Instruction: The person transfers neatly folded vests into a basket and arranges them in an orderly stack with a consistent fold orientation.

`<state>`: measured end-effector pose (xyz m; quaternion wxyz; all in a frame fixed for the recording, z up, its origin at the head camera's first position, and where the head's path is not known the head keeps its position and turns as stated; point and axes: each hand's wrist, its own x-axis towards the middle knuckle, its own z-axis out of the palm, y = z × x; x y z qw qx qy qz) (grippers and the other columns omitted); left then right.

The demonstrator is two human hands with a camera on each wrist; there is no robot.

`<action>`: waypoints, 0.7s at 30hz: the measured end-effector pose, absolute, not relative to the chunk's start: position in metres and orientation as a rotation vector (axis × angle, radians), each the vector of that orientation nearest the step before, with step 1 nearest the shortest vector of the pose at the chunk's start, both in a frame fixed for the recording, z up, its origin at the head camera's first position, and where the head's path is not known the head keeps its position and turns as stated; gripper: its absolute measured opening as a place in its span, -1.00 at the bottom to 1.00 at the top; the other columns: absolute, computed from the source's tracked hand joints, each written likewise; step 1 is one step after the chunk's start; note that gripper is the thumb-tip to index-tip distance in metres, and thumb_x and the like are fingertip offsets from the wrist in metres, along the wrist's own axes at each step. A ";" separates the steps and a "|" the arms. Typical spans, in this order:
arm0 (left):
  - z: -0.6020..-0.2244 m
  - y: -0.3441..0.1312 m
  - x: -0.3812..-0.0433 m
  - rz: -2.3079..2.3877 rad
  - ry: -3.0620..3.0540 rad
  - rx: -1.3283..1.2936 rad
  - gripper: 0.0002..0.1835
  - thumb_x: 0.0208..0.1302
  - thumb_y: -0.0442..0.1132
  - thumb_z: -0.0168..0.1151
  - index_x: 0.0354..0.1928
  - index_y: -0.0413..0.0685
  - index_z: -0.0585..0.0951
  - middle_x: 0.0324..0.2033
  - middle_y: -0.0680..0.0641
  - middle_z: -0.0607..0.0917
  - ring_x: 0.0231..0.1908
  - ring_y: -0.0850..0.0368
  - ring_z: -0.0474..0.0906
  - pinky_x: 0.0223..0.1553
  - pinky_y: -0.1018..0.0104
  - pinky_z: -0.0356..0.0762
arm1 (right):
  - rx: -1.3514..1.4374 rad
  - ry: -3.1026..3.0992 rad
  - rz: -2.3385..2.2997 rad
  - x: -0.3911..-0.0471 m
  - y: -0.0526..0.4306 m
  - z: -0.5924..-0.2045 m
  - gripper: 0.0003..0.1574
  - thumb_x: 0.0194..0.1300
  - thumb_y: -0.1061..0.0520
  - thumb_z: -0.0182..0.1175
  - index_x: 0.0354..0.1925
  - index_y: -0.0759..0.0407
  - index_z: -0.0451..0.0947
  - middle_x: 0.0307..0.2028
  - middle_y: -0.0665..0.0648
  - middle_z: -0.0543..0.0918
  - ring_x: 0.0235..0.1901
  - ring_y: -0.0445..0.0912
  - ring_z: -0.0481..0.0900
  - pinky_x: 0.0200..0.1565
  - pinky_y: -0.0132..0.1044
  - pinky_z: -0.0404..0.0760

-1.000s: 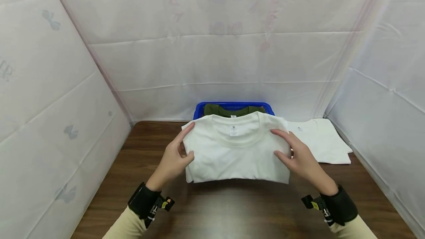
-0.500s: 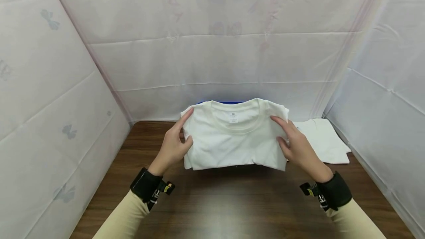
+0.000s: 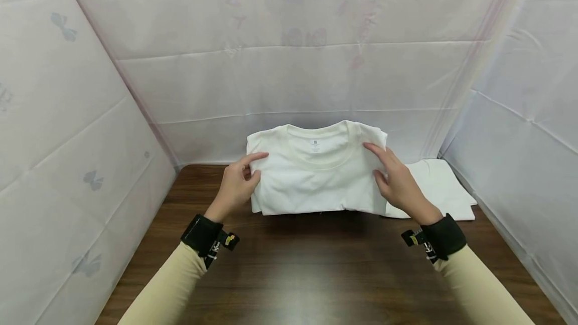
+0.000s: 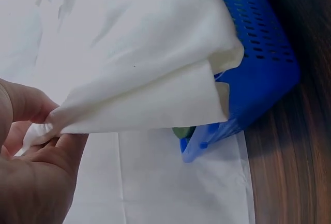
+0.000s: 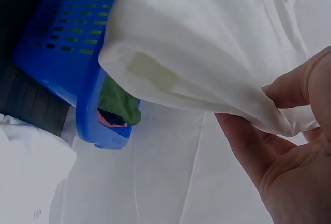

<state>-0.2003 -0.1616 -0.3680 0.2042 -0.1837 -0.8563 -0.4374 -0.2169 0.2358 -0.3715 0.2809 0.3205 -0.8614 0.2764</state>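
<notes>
A folded white T-shirt (image 3: 316, 187), neckline at the back and a printed label inside the collar, is held up between both hands. My left hand (image 3: 237, 183) pinches its left side, thumb and fingers on the cloth. On the opposite side my right hand (image 3: 399, 182) pinches the edge in the same way. Both wrist views show the shirt over a blue plastic basket (image 4: 266, 74), whose slotted wall shows beside the cloth. Inside the basket lies a green garment (image 5: 118, 102) with a bit of pink under it. From the head view, the shirt hides the basket.
Another folded white garment (image 3: 442, 189) lies on the right of the dark wooden table (image 3: 289, 275). White sheeting (image 3: 289, 79) closes off the back and both sides. Each wrist wears a black band (image 3: 201, 234) with a small camera.
Both hands have carried the shirt away from the body and upward in the head view. The basket rim and green garment, visible there a second ago, are now covered by the shirt.
</notes>
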 end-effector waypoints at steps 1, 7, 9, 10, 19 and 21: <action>-0.368 -0.162 -0.202 -1.223 -2.390 -0.504 -0.49 0.29 -0.53 0.12 0.23 -0.04 0.67 -0.67 0.10 0.23 -0.63 0.23 0.21 -0.58 0.44 0.20 | 0.860 -2.311 0.745 -0.219 0.236 -0.371 -0.02 0.22 0.59 0.13 0.53 0.08 0.28 0.31 0.28 0.47 -0.55 -0.16 0.20 -0.48 -0.30 0.34; -0.366 -0.163 -0.210 -1.296 -2.352 -0.495 -0.51 0.29 -0.53 0.13 0.21 -0.05 0.69 -0.68 0.08 0.26 -0.64 0.21 0.24 -0.60 0.45 0.21 | 0.864 -2.320 0.779 -0.229 0.236 -0.371 -0.03 0.22 0.60 0.11 0.53 0.11 0.27 0.32 0.32 0.46 -0.40 -0.04 0.33 -0.38 -0.23 0.33; -0.364 -0.162 -0.212 -1.317 -2.328 -0.498 -0.50 0.29 -0.54 0.11 0.21 -0.05 0.69 -0.70 0.08 0.21 -0.66 0.24 0.18 -0.62 0.45 0.16 | 0.862 -2.323 0.793 -0.233 0.236 -0.371 -0.04 0.23 0.59 0.10 0.53 0.12 0.26 0.34 0.33 0.44 -0.33 0.01 0.35 -0.36 -0.21 0.32; -0.363 -0.161 -0.213 -1.321 -2.320 -0.495 -0.50 0.29 -0.54 0.10 0.21 -0.05 0.69 -0.71 0.08 0.19 -0.67 0.27 0.15 -0.63 0.46 0.14 | 0.860 -2.325 0.802 -0.234 0.236 -0.371 -0.05 0.25 0.58 0.09 0.53 0.12 0.26 0.35 0.32 0.43 -0.30 0.03 0.36 -0.35 -0.21 0.32; -0.360 -0.157 -0.227 -1.266 -2.310 -0.426 -0.51 0.35 -0.57 0.05 0.18 -0.05 0.72 -0.75 0.07 0.14 -0.73 0.24 0.06 -0.69 0.45 0.09 | 0.844 -2.317 0.833 -0.246 0.229 -0.368 -0.09 0.29 0.56 0.04 0.54 0.13 0.26 0.35 0.36 0.41 -0.19 0.08 0.39 -0.33 -0.18 0.32; -0.359 -0.156 -0.230 -1.245 -2.322 -0.399 -0.53 0.35 -0.57 0.06 0.14 -0.05 0.75 -0.75 0.06 0.15 -0.74 0.21 0.07 -0.70 0.44 0.08 | 0.841 -2.320 0.832 -0.249 0.227 -0.368 -0.09 0.28 0.57 0.03 0.54 0.15 0.26 0.34 0.38 0.41 -0.25 0.08 0.37 -0.34 -0.18 0.32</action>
